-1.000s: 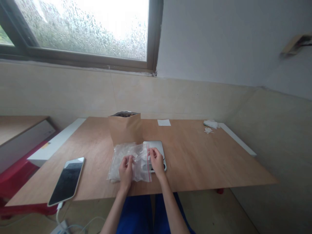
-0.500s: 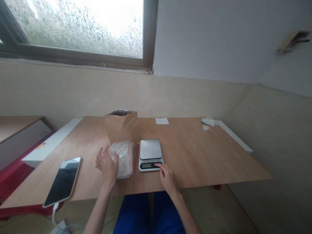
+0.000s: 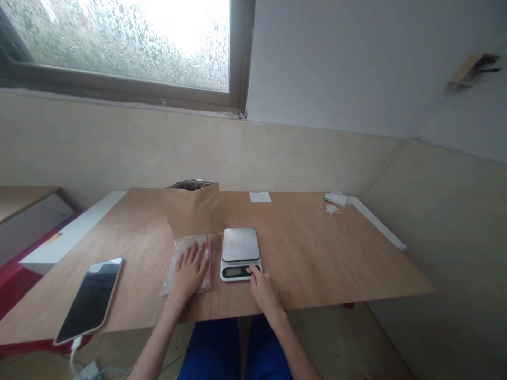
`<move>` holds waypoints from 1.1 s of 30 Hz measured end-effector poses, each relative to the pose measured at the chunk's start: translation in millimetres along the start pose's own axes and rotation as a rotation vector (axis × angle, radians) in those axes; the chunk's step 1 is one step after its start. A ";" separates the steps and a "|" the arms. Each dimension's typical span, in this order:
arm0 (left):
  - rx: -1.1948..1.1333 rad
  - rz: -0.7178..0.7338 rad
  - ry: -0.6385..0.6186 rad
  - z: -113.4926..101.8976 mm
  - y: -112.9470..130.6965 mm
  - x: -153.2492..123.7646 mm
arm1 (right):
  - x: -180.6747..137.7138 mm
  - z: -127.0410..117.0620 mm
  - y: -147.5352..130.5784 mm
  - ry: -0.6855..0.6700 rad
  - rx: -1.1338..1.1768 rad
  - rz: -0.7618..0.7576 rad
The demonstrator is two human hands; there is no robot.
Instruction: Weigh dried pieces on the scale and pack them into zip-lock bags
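One scale (image 3: 241,253), one paper bag (image 3: 194,211)

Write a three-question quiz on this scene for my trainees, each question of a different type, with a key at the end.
1. The left hand lies spread on:
A) the phone
B) the clear bags
C) the white paper

2. True or false: the brown bag is open at the top.

3. Fill in the blank: the right hand is at the right end of the dark panel on the ____.

Key: 1. B; 2. True; 3. scale.
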State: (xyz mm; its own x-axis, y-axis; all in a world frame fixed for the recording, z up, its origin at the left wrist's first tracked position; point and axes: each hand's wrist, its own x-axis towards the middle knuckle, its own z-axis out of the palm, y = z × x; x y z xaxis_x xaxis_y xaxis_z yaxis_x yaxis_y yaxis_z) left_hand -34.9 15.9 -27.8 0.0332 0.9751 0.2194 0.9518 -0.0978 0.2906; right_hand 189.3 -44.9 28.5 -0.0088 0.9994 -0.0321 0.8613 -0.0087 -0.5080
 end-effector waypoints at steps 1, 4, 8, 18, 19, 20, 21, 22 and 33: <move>0.005 0.005 0.001 0.0 0.0 -0.4 | 0.9 -1.6 -0.8 -0.003 0.002 0.003; 0.004 0.003 0.012 -1.2 1.3 -0.7 | 2.6 -8.1 -3.4 -0.032 -0.007 0.020; -0.004 -0.005 0.020 -2.0 2.7 -0.5 | 3.9 -13.8 -6.1 -0.065 -0.075 0.030; 0.033 0.022 0.022 -7.8 4.8 -2.0 | 24.5 -9.3 23.8 0.205 0.294 -0.023; 0.033 0.025 0.022 -8.5 4.9 -2.1 | 30.1 -9.1 35.3 0.298 0.284 -0.027; 0.030 0.026 0.024 -8.9 5.0 -2.2 | 36.3 -8.7 48.4 0.399 0.255 -0.039; 0.026 0.027 0.025 -9.2 4.9 -2.2 | 42.8 -8.1 62.5 0.476 0.219 -0.036; 0.021 0.026 0.028 -9.4 4.8 -2.4 | 49.0 -7.3 76.6 0.539 0.178 -0.023; -0.052 0.040 0.071 -11.0 3.1 -3.0 | 71.2 1.8 107.8 0.614 -0.300 0.143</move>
State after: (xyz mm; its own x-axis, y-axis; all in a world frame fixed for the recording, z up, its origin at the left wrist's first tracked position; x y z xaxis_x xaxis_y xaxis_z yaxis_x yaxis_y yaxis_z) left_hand -35.4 10.4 -17.3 0.0476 0.9539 0.2964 0.9329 -0.1485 0.3281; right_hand 280.6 25.3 -30.1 0.3277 0.8274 0.4562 0.9365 -0.2207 -0.2725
